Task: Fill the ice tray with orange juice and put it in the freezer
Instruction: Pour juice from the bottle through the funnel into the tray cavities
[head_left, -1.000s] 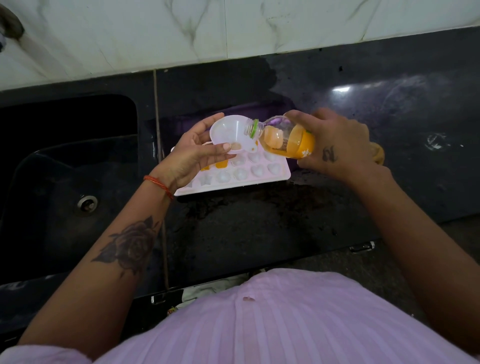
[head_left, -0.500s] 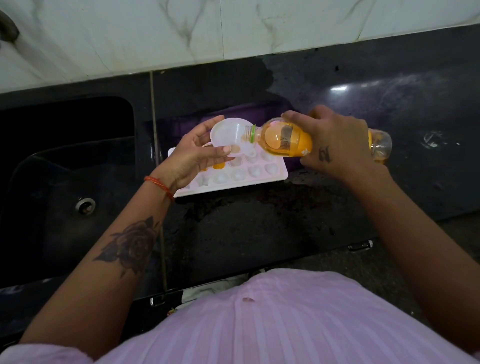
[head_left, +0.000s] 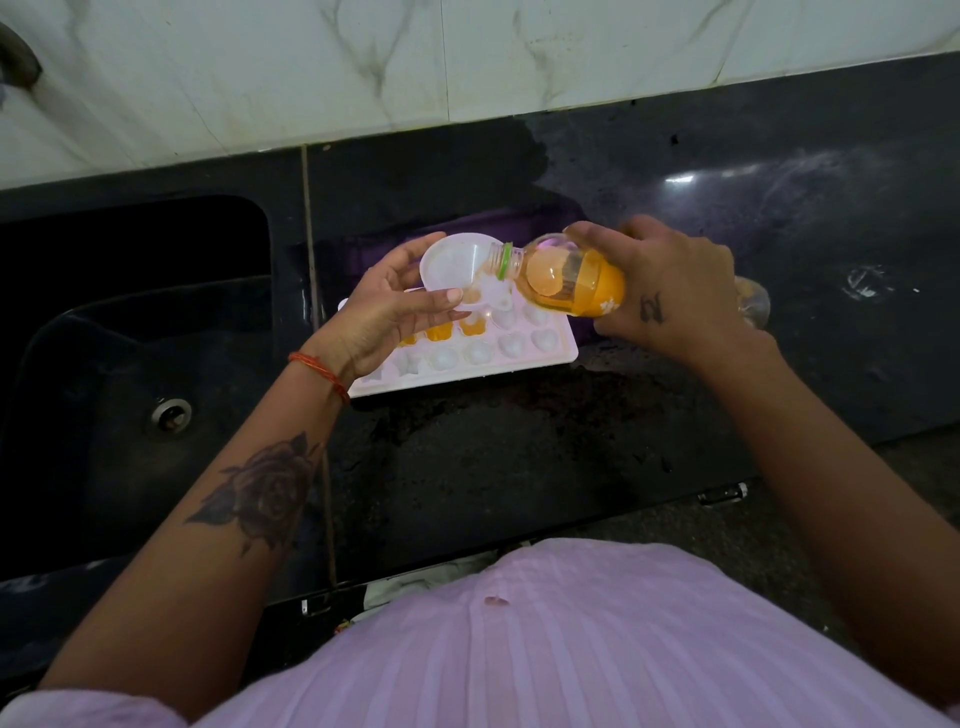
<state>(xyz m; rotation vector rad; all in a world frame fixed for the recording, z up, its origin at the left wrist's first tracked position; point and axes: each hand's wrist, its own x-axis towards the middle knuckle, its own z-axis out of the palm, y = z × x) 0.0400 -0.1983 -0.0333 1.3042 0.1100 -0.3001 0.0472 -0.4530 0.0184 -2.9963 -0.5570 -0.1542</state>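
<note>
Orange juice is now being poured from the bottle (head_left: 563, 280), tipped lower than before and held in the right hand (head_left: 670, 291). A funnel (head_left: 457, 265) is held by the left hand (head_left: 384, 317) over the tray (head_left: 519, 358) on the counter (head_left: 519, 457). Few holes are filled.

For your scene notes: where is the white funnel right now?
Centre of the head view: the funnel is in the left hand, above the ice tray, at the bottle mouth.
</note>
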